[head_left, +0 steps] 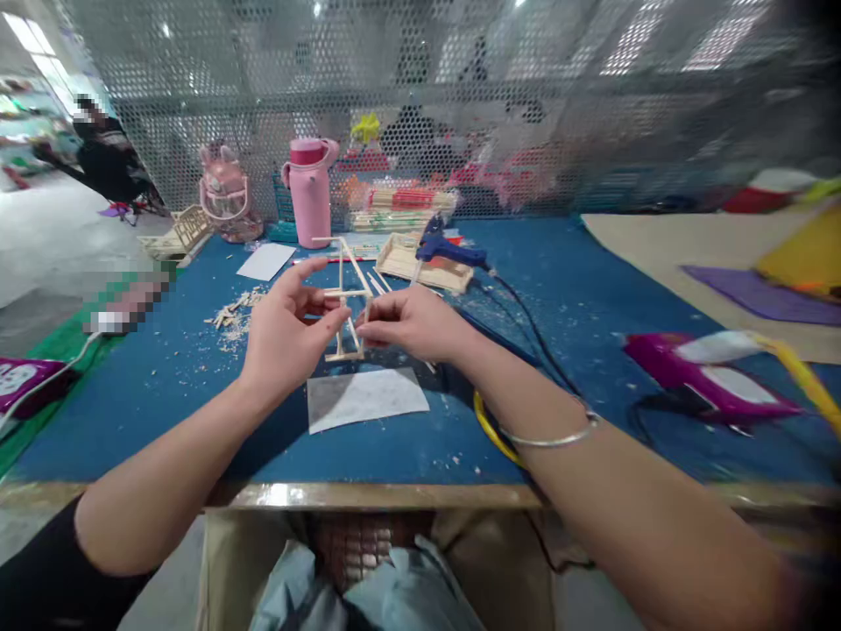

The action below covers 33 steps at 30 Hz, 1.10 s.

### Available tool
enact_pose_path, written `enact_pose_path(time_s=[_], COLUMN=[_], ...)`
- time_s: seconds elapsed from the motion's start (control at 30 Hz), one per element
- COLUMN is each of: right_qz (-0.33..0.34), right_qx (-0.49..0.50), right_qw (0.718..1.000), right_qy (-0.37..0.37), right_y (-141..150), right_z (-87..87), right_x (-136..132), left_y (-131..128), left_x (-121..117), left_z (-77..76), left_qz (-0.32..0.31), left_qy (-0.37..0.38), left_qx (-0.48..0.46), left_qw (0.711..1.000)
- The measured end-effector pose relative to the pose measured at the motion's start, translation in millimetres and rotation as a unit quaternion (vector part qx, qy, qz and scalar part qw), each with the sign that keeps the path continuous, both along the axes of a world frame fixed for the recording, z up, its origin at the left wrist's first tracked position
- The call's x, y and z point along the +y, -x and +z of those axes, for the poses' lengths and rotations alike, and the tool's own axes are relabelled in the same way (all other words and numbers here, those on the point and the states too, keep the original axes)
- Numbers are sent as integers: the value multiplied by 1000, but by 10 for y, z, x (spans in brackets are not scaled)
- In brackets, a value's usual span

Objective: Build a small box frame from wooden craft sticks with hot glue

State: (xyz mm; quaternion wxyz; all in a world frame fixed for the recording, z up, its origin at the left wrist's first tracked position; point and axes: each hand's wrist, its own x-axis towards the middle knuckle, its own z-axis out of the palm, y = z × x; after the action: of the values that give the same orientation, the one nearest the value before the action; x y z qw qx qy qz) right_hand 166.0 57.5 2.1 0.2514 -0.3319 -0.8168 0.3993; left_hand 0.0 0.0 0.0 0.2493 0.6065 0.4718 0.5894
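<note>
Between my hands, over the blue tabletop (276, 447), is a small frame of thin wooden sticks (356, 265). My left hand (287, 326) has its thumb and fingers around the left side of the frame. On the opposite side, my right hand (415, 324) pinches the frame low down, the thumb and fingertips close together. A piece of white paper (366, 400) lies on the table just below the frame. Behind my right hand, a blue glue gun (453, 252) rests with its cable running to the right. Beside it is a shallow tray made of wooden sticks (400, 256).
Stick scraps (240, 311) litter the left. A pink bottle (310, 193), a pink fan-like item (224, 197) and stick bundles (400, 210) stand or lie along the perforated metal screen (526, 114). Purple devices (710, 377) are at the sides. A person (109, 153) is far left.
</note>
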Motion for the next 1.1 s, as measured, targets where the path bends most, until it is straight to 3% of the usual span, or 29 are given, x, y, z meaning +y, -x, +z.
enact_pose_path(time_s=[0.37,0.8,0.9,0.97,1.1], right_qz=[-6,-2,1,-3,17], right_qx=[-18,2,-6,-15,-55], right_qw=[999,998,998,997,996], right_qy=[26,63,65,82,74], right_y=[-1,15,-23,-64,-102], right_z=[-2,-2,38,75,86], right_x=[-4,-20,-21,-18,-3], left_y=[-19,-11,103,221,378], left_x=[35,-16,-16,-20,-14], left_z=[-17,32,97,156,163], left_qz=[-3,9,4,0,-37], left_qy=[23,28,29,69,201], left_qx=[-28,21,75,148,297], left_qw=[999,999,997,987,933])
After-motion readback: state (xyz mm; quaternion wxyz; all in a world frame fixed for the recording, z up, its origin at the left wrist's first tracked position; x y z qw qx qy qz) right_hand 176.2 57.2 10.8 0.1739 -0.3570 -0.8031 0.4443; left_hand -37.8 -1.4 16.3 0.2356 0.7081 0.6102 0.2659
